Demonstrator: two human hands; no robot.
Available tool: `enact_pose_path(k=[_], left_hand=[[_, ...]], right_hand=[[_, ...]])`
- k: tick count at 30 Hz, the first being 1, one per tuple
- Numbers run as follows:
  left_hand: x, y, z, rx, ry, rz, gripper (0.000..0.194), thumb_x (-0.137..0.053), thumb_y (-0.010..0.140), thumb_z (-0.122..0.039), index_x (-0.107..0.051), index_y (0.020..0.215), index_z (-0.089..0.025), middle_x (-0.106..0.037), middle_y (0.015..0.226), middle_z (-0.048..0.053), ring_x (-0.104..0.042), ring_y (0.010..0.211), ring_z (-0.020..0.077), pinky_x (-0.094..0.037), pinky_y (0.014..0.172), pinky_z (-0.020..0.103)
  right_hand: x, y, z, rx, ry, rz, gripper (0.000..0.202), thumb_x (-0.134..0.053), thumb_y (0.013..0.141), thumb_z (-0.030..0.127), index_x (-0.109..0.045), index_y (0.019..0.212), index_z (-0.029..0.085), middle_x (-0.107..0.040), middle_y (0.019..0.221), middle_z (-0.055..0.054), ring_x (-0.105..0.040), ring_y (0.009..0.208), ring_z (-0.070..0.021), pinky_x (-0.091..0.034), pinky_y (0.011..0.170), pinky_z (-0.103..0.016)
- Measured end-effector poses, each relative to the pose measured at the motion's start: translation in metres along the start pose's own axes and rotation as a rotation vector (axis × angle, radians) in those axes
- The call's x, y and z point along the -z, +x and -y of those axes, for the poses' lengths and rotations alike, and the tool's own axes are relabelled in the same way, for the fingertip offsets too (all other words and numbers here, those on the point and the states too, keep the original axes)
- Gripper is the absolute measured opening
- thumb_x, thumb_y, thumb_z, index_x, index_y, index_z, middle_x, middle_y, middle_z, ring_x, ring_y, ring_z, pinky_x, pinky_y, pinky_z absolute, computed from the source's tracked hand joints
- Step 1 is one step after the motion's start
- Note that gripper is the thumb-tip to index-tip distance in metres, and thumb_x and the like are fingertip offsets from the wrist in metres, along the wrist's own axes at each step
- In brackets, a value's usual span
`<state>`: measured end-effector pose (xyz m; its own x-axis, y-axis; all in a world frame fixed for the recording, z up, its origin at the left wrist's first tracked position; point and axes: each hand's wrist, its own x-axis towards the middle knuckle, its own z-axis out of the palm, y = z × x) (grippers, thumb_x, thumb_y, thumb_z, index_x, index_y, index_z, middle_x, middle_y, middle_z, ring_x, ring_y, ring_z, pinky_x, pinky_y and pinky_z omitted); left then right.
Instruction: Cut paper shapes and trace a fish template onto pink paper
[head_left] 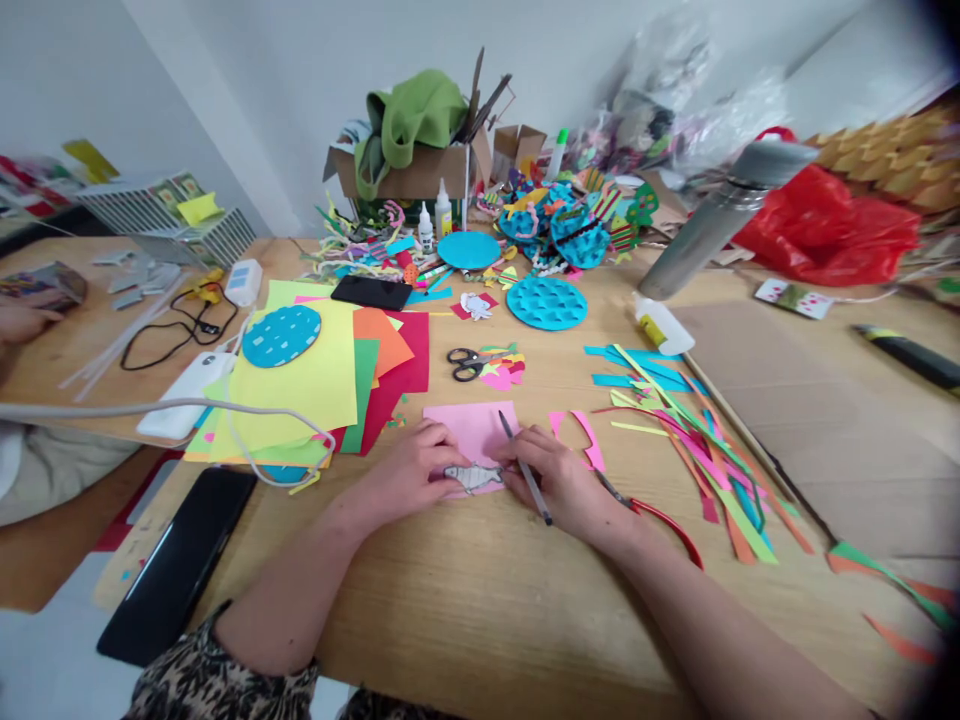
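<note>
A pink sheet [471, 425] lies on the wooden table in front of me, with a grey-and-white fish-shaped cutout [472, 478] on its lower part. My left hand [411, 468] rests on the left edge of the sheet, its fingers together at the left end of the fish. At the other end is my right hand [559, 478], its fingers closed, with a grey pen [529, 470] held slanting across them. The pen's narrow end points up and away over the sheet. Red-handled scissors [664, 520] lie partly under my right wrist.
Black scissors [466, 364] and small cutouts lie beyond the sheet. Coloured paper [300, 390] is stacked at left, near a dark phone [180, 565]. Paper strips [712, 440], a glue bottle [664, 325] and a metal flask [697, 230] stand or lie at right. Another person's arm shows far left.
</note>
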<state>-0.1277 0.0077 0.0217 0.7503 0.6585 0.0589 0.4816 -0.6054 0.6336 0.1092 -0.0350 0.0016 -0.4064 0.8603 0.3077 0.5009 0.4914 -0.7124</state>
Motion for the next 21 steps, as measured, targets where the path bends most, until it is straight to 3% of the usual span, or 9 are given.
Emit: enact_pose_path(k=[5,21], left_hand=[[-0.002,0.001,0.001,0.007,0.023,-0.003,0.022,-0.07,0.079,-0.022,-0.071,0.101,-0.023,-0.06,0.097,0.004,-0.054,0.098,0.0186,-0.045,0.086,0.033],[-0.003,0.001,-0.002,-0.016,0.097,-0.023,0.019,-0.065,0.084,-0.025,-0.071,0.101,-0.022,-0.061,0.096,0.005,-0.053,0.1,0.0203,-0.043,0.088,0.036]], right_hand=[[0.006,-0.001,-0.01,-0.114,0.128,-0.09,0.015,-0.054,0.089,0.019,-0.066,0.098,0.02,-0.067,0.088,-0.007,-0.062,0.081,-0.0194,-0.05,0.071,-0.033],[0.007,-0.001,-0.013,-0.153,0.165,-0.074,0.015,-0.052,0.091,0.024,-0.066,0.094,0.02,-0.067,0.089,-0.007,-0.063,0.082,-0.0191,-0.05,0.073,-0.032]])
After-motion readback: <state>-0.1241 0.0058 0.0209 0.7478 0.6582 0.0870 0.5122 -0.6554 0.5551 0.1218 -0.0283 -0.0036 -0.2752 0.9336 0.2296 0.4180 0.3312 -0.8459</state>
